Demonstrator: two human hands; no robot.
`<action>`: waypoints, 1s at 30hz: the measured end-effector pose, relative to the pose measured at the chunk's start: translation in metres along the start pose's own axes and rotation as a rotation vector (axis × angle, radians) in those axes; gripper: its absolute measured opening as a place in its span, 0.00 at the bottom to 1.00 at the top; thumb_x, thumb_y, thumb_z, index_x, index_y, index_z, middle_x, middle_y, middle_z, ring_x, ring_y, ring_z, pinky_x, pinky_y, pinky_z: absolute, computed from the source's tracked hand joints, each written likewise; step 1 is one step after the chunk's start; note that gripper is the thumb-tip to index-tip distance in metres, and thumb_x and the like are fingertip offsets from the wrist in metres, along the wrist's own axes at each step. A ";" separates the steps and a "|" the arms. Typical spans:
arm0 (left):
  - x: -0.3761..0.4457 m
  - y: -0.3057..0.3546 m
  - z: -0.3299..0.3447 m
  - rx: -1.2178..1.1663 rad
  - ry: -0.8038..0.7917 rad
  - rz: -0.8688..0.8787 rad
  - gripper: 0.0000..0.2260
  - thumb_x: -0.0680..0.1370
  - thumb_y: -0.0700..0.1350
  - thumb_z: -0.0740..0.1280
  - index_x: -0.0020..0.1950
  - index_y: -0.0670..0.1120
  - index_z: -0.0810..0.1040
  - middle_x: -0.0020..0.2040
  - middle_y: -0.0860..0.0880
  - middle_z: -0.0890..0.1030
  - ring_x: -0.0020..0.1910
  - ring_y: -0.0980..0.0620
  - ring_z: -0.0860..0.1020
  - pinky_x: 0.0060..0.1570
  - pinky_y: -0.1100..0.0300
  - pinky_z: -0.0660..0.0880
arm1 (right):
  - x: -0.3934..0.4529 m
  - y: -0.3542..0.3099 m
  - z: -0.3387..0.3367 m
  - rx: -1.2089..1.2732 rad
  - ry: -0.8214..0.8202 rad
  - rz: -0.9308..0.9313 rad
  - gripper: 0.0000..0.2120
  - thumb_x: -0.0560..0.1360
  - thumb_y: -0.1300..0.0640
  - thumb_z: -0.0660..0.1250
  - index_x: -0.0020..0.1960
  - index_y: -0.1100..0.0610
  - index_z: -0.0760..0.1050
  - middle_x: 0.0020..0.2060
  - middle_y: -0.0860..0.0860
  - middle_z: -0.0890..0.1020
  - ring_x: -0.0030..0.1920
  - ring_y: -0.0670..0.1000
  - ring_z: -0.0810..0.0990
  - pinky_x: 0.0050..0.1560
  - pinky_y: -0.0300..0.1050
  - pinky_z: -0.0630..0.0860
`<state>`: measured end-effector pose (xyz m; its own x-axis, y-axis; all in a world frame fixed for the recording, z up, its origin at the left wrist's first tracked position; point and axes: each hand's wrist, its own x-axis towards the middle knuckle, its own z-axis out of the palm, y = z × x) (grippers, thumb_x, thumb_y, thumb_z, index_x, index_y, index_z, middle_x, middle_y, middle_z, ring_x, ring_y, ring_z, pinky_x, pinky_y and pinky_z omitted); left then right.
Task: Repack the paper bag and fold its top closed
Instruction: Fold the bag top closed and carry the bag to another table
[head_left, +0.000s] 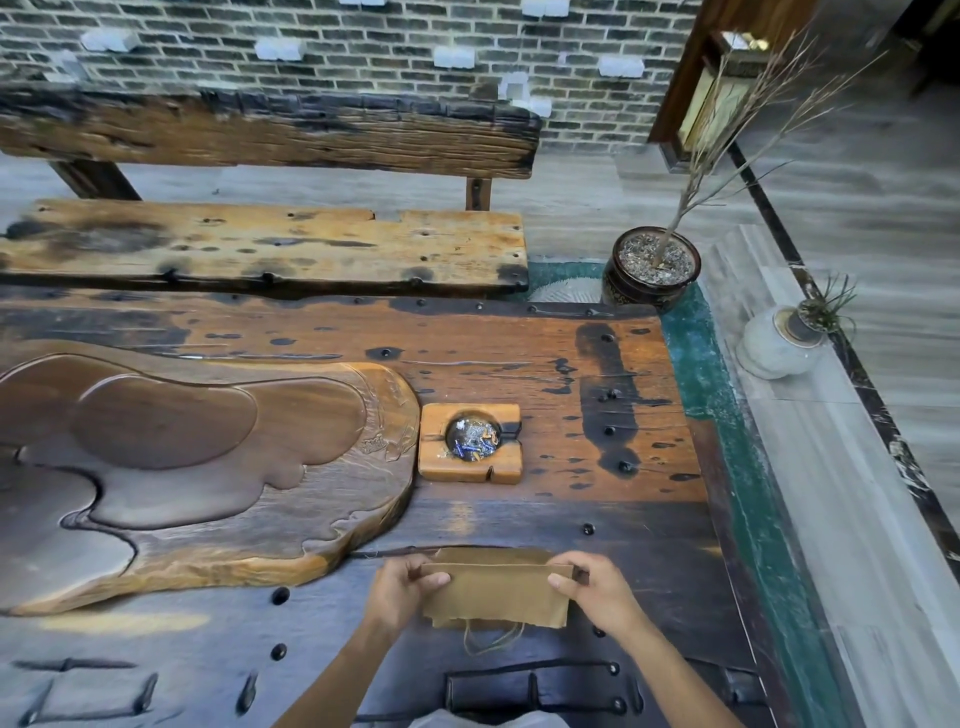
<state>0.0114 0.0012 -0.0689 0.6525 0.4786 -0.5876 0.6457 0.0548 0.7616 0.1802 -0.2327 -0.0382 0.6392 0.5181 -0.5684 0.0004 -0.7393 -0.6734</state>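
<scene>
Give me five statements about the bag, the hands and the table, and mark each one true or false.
1. Both hands grip the paper bag: the left hand at one end, the right hand at the other. True.
2. The bag stands upright and open. False: it lies flattened on the table.
3. The wooden ashtray is empty. False: it holds debris.
4. The ashtray sits beside the carved wooden tray. True.
5. The potted branch stands on the bench. False: it stands past the table's far corner.

table (519, 353): dark studded wood | on it: carved tray (208, 467), ashtray (470, 443), paper bag (496, 592)
</scene>
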 end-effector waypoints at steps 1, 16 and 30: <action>-0.002 -0.004 0.002 -0.054 0.029 -0.037 0.14 0.72 0.37 0.74 0.30 0.45 0.73 0.27 0.52 0.72 0.31 0.54 0.70 0.32 0.61 0.66 | -0.001 0.004 0.004 0.084 0.019 0.031 0.07 0.75 0.62 0.72 0.47 0.50 0.82 0.44 0.46 0.86 0.44 0.40 0.82 0.48 0.36 0.76; -0.009 0.035 -0.004 -0.273 0.112 -0.041 0.09 0.74 0.34 0.71 0.34 0.38 0.77 0.30 0.48 0.74 0.33 0.52 0.71 0.32 0.62 0.68 | -0.002 -0.023 0.008 0.284 0.270 0.039 0.19 0.74 0.67 0.69 0.28 0.58 0.67 0.23 0.42 0.74 0.30 0.40 0.73 0.32 0.33 0.67; -0.058 0.232 -0.063 -0.526 0.218 0.359 0.13 0.72 0.30 0.71 0.32 0.45 0.78 0.25 0.60 0.79 0.29 0.62 0.77 0.31 0.74 0.72 | -0.012 -0.172 -0.105 0.357 0.441 -0.399 0.07 0.78 0.59 0.67 0.42 0.61 0.77 0.39 0.56 0.85 0.42 0.55 0.83 0.47 0.53 0.78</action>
<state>0.0986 0.0411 0.1586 0.6597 0.7098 -0.2468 0.0884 0.2527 0.9635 0.2533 -0.1570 0.1335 0.8956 0.4419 -0.0509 0.0955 -0.3028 -0.9482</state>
